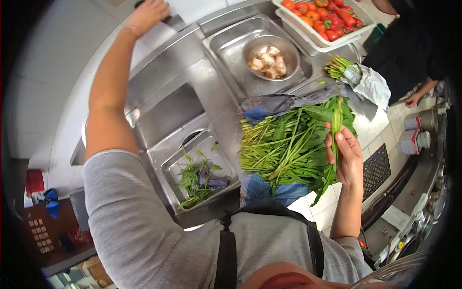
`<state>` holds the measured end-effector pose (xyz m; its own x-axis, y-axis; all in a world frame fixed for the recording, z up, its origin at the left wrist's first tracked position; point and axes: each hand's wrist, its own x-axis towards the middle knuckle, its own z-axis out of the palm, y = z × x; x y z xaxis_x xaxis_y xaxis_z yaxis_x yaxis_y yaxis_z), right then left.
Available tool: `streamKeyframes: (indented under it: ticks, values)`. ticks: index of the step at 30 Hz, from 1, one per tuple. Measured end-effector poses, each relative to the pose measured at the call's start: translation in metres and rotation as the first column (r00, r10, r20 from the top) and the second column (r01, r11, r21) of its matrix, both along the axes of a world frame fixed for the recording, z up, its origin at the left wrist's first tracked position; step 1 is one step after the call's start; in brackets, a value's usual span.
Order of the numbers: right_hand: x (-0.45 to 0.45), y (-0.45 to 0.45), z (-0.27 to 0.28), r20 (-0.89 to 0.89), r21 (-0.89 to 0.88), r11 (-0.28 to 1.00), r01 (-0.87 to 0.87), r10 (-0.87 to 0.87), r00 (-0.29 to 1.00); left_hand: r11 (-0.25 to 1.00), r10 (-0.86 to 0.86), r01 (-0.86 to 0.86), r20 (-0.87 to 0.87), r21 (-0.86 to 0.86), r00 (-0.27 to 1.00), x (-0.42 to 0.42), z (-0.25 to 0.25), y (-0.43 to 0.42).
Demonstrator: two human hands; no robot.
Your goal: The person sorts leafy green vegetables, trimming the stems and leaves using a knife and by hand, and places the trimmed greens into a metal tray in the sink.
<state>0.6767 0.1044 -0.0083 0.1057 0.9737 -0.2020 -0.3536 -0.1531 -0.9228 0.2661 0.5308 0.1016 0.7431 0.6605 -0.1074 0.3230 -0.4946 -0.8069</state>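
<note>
My right hand (pixel 349 154) is closed around a small bunch of leafy green stalks (pixel 338 118), held upright over the near right of the counter. Beneath and beside it lies a large heap of long-stemmed leafy greens (pixel 284 144) on dark and blue wrapping (pixel 257 185). My left arm stretches far up to the wall behind the sink. There my left hand (pixel 148 17) has its fingers curled at a dark object, partly hidden and cut by the frame's edge; I cannot tell what it is.
A steel tray (pixel 219 149) with leaf scraps sits in the sink (pixel 166 108). Behind stand a steel bowl (pixel 291 45) of pale chunks and a white crate (pixel 332 45) of tomatoes and red peppers. Paper-wrapped stalks (pixel 370 84) lie at right. Another person (pixel 404 53) stands beyond.
</note>
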Motion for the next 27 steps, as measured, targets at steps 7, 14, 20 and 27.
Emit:
streamKeyframes:
  ticks: [7, 14, 20, 27]
  values:
    - [-0.075, 0.035, 0.012, 0.065, 0.022, 0.949, -0.315, 0.313, 0.947, 0.971, 0.020, -0.074, 0.230, 0.229, 0.973, -0.142, 0.110, -0.116]
    - [-0.164, 0.025, 0.022, 0.167, 0.028, 0.831, -0.556, 0.544, 0.822, 0.778, 0.537, -0.263, 0.822, -0.570, -0.191, -0.206, 0.013, -0.349]
    - [-0.258, 0.001, 0.015, 0.342, 0.017, 0.693, -0.721, 0.674, 0.655, 0.652, 0.632, 0.085, 0.478, -0.754, -0.610, -0.155, -0.104, -0.527]
    - [-0.359, -0.028, -0.006, 0.314, -0.107, 0.525, -0.844, 0.824, 0.472, 0.802, 0.564, 0.256, 0.545, -0.539, -0.620, -0.169, -0.138, -0.590]
